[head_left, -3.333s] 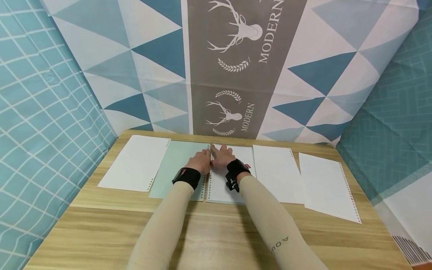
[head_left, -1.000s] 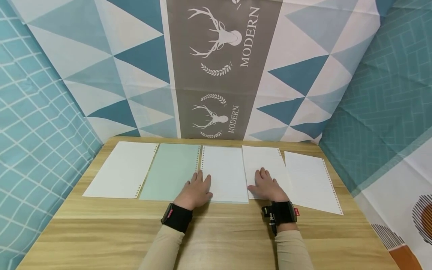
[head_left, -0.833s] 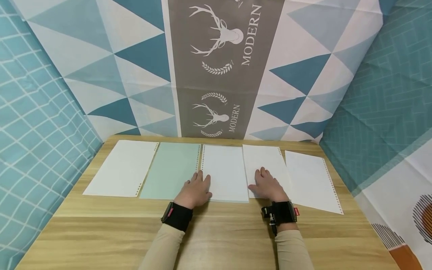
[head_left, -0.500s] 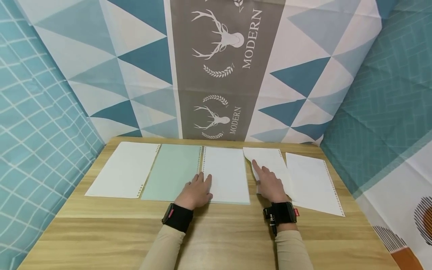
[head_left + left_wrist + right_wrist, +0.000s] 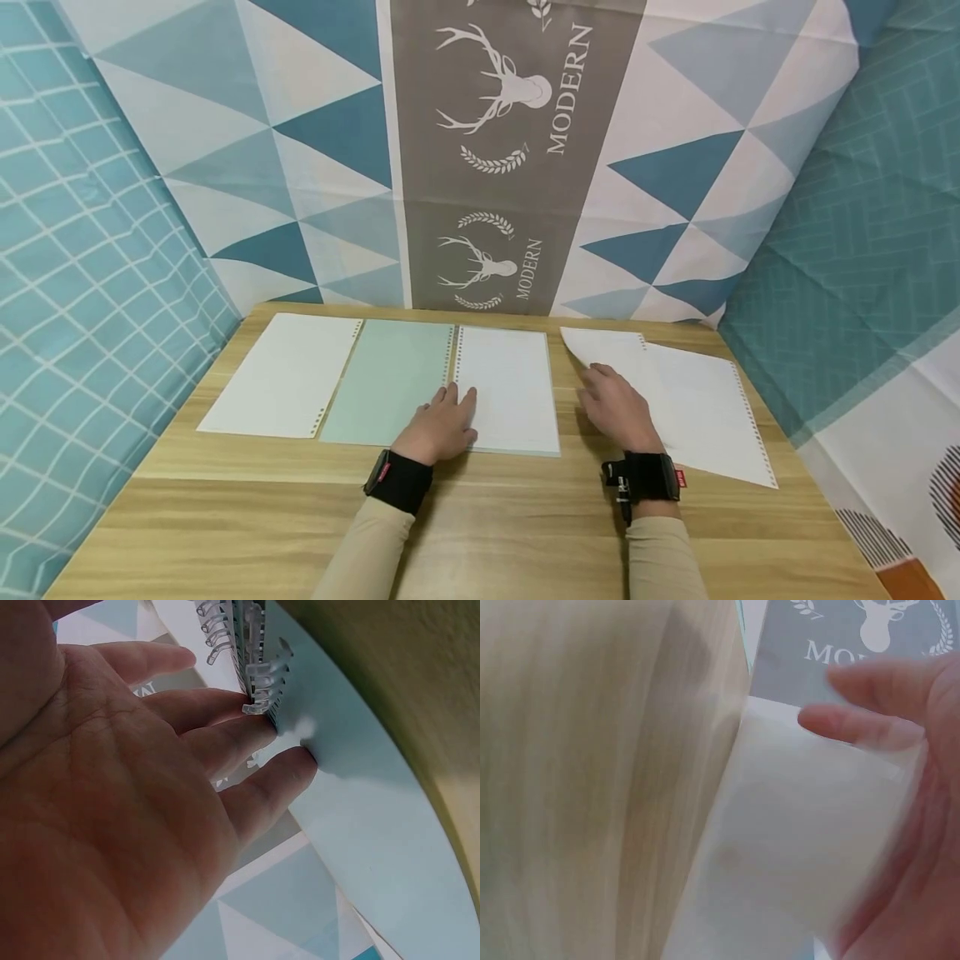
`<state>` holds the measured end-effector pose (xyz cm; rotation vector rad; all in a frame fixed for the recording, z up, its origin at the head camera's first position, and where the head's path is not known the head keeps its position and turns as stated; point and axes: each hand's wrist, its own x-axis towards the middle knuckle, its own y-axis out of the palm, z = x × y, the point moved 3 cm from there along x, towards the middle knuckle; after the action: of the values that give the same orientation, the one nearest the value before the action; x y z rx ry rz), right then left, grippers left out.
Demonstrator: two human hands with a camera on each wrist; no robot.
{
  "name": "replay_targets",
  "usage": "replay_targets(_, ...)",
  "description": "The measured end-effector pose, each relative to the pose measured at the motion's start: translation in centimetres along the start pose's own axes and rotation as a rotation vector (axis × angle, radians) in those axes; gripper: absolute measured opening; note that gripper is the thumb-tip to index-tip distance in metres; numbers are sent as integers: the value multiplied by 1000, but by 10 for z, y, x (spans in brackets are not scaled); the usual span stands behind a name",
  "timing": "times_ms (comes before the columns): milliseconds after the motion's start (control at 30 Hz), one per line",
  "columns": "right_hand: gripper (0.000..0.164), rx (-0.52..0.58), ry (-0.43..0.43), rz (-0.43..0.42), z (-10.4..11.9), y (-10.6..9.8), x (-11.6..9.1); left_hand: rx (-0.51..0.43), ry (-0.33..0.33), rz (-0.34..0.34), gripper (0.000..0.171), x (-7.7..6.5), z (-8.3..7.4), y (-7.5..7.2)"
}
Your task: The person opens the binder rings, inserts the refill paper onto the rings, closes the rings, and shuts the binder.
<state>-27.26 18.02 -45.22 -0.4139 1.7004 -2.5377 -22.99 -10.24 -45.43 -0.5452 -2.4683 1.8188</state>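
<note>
A loose-leaf binder lies spread flat, its pale green cover (image 5: 386,375) on the left and white punched pages (image 5: 510,387) on the right. My left hand (image 5: 438,427) rests across its spine with fingers stretched. In the left wrist view, clear plastic rings (image 5: 268,679) stand apart beside the fingertips. My right hand (image 5: 621,408) holds a white punched sheet (image 5: 606,343) by its left side, which curves up off the table. In the right wrist view that sheet (image 5: 795,825) runs against the palm and the fingers, a little blurred.
Another white sheet (image 5: 708,404) lies at the right, partly under the held one. At the far left is a white sheet (image 5: 273,379) with holes along its right edge. Patterned cloth (image 5: 495,167) rises behind the wooden table (image 5: 480,533).
Both hands came down from the binder's spine. The right hand went to the neighbouring sheet, took its left edge, and has drawn it up and rightward. The left hand stayed on the binder.
</note>
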Motion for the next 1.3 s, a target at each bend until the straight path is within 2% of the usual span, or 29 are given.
replay_targets(167, 40, 6, 66, -6, -6, 0, 1, 13, 4, -2, 65, 1, 0, 1)
replay_targets(300, 57, -24, 143, 88, -16, 9, 1, 28, 11, -3, 64, 0, -1, 2)
replay_targets(400, 49, -70, 133, 149, -21, 15, 0, 43, 16, -4, 64, -1, -1, 1)
replay_targets(500, 35, -116, 84, 157, -19, 16, 1, 56, 17, -8, 63, -1, -2, 0)
replay_targets(533, 35, -115, 84, 152, -18, 16, 2, 57, 17, -9, 63, -1, -2, 0)
replay_targets(667, 46, -117, 104, 110, -14, 14, 3, 57, 16, -10, 64, -1, -2, -1)
replay_targets(867, 56, -96, 128, -11, -14, 9, 2, 34, 11, 3, 69, -2, -4, 1)
replay_targets(1000, 64, -89, 106, -92, -11, 0, 1, 22, 11, -2, 71, -2, -4, 2)
replay_targets(1100, 54, -93, 59, -165, -8, -9, 0, 14, 10, 1, 71, -1, -5, 1)
replay_targets(1200, 39, -83, 55, -222, -7, -15, -1, 13, 8, 5, 69, -1, -5, 1)
replay_targets(1300, 32, -62, 59, -265, -8, -19, -1, 19, 11, 6, 67, -1, -5, 1)
